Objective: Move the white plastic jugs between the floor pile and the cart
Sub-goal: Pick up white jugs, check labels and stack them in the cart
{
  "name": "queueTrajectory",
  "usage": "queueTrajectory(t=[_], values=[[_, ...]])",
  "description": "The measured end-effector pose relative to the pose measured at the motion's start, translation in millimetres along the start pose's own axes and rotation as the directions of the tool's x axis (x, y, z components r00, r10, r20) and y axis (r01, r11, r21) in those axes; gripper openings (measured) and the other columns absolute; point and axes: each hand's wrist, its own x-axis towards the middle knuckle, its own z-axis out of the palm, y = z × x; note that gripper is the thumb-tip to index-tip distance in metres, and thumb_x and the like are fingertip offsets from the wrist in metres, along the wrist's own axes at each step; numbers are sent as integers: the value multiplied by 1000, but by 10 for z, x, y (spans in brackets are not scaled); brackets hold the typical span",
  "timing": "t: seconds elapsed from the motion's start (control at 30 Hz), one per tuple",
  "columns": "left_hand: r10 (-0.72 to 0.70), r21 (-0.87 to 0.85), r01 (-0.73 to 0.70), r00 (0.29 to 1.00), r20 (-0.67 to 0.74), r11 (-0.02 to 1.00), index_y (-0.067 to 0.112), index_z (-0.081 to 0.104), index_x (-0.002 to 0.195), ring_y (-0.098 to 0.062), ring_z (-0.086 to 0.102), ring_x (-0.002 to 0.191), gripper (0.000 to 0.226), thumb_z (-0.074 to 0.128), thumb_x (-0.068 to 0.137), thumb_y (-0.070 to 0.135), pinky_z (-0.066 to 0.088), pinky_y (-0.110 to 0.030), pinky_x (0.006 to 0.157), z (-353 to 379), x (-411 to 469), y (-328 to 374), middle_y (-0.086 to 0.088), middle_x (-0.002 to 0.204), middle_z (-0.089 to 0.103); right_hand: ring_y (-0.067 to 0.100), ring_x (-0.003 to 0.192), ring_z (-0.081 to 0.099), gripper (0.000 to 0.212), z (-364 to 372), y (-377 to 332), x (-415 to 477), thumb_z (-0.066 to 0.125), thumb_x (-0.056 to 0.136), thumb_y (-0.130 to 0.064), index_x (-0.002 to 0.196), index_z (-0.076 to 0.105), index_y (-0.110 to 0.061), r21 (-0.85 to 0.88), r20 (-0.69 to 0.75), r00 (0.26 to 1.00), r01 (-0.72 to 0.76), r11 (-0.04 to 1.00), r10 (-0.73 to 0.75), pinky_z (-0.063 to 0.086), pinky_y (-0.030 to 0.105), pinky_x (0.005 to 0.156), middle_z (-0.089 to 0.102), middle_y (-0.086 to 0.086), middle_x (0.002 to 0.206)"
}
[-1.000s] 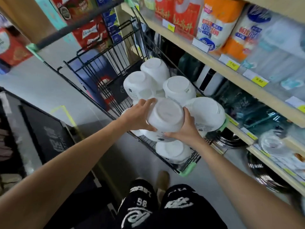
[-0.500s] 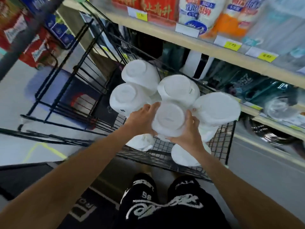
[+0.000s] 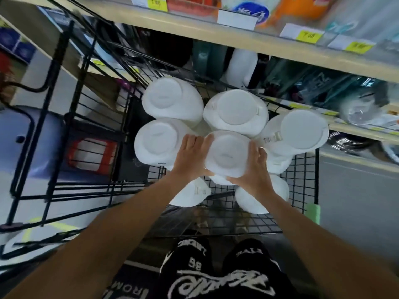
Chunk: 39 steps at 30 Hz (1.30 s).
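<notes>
Vs 1 s ago, your view now sits more directly over the cart (image 3: pixel 311 182), so you look nearly straight down on the jugs' bases, and the shelf (image 3: pixel 194 26) fills the top of the view. The hold itself hasn't changed: same two-handed clamp on the held jug (image 3: pixel 226 155), base up toward you. That jug now sits in the front gap of the top layer, w/ the left jug (image 3: pixel 157 141) touching or just beside it on one side, the right jug (image 3: pixel 300 130) on the other, and the two back jugs (image 3: pixel 235 111) just behind. Two lower jugs (image 3: pixel 190 194) lie under it on the cart's wire floor. My read: the jug is at its slot in the stack, either about to be let go or about to come out. I can't tell which direction from this; the floor pile isn't in view. Left grip (image 3: pixel 190 156): fingers curled round the jug's left side, squeezed in next to the left jug. Right grip (image 3: pixel 253 171): wrapped on the right and near edge, thumb along the rim. Both are closed onto the jug, neither is loose, so the weight looks to be still w/ you, not the stack.
</notes>
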Motion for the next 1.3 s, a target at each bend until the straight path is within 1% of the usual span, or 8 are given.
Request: queueTrajectory(t=[0.23, 0.4, 0.57, 0.73, 0.93, 1.1, 1.23, 1.3], values=[[40, -8, -40, 999, -10, 999, 9, 27, 134, -36, 54, 102, 122, 85, 38, 56, 17, -43, 104, 28, -8, -34, -14, 111, 57, 35, 134, 24, 132, 35, 1, -11, 90, 42, -34, 146, 9, -29, 31, 24, 999, -49, 998, 48, 46, 62, 93, 25, 8, 142], [48, -16, -46, 995, 82, 999, 11, 19, 148, -33, 33, 130, 112, 78, 63, 52, 7, -41, 113, -74, -35, -52, -12, 140, 37, 27, 137, 16, 124, -64, 9, -23, 79, 45, -38, 145, 6, -38, 137, 121, 991, -76, 988, 59, 36, 60, 104, 17, 3, 147], [66, -34, -62, 990, 121, 997, 11, 19, 151, -32, 33, 135, 99, 73, 76, 45, 17, -39, 114, -211, -122, -38, -12, 150, 32, 28, 136, 21, 111, -207, -5, -144, 81, 66, -22, 149, 8, -33, 183, 147, 989, -58, 982, 31, 31, 55, 109, 23, 4, 143], [51, -230, -24, 993, 109, 973, 16, 19, 150, -28, 35, 133, 82, 64, 86, 39, 30, -40, 110, -495, -84, 189, -6, 149, 32, 22, 140, 27, 90, -514, 15, -317, 74, 83, -24, 153, 18, -21, 295, 123, 987, -136, 946, 104, 28, 38, 111, 28, 6, 152], [100, -398, -74, 994, 44, 914, 12, 23, 150, -24, 32, 138, 75, 64, 90, 32, 27, -32, 110, -1132, 336, 892, -8, 153, 31, 19, 120, 48, 66, -1383, 169, -456, 73, 85, -20, 142, 40, -16, 475, -67, 983, -120, 872, 172, 43, 35, 98, 52, 2, 126], [223, -465, -231, 972, -72, 855, 15, 37, 144, -20, 39, 135, 57, 60, 93, 28, 34, -31, 108, -1663, 611, 1654, -4, 146, 40, 18, 104, 57, 53, -2290, 408, -652, 73, 84, -19, 131, 51, -10, 547, -210, 964, -25, 837, 166, 50, 39, 93, 60, 4, 112], [258, -514, -308, 951, -170, 801, 19, 46, 137, -14, 43, 130, 45, 59, 94, 25, 34, -23, 99, -2070, 731, 2663, 1, 141, 46, 7, 83, 61, 35, -3155, 827, -1025, 65, 91, -9, 123, 52, -11, 560, -347, 922, 57, 827, 172, 45, 9, 70, 62, 2, 101], [227, -550, -309, 950, -213, 776, 19, 50, 134, -15, 47, 126, 42, 60, 93, 24, 37, -22, 93, -2194, 761, 3213, 0, 137, 50, 0, 79, 59, 35, -3502, 1110, -1211, 64, 92, -11, 125, 53, -11, 562, -391, 903, 78, 824, 181, 44, 7, 64, 63, -1, 98]])
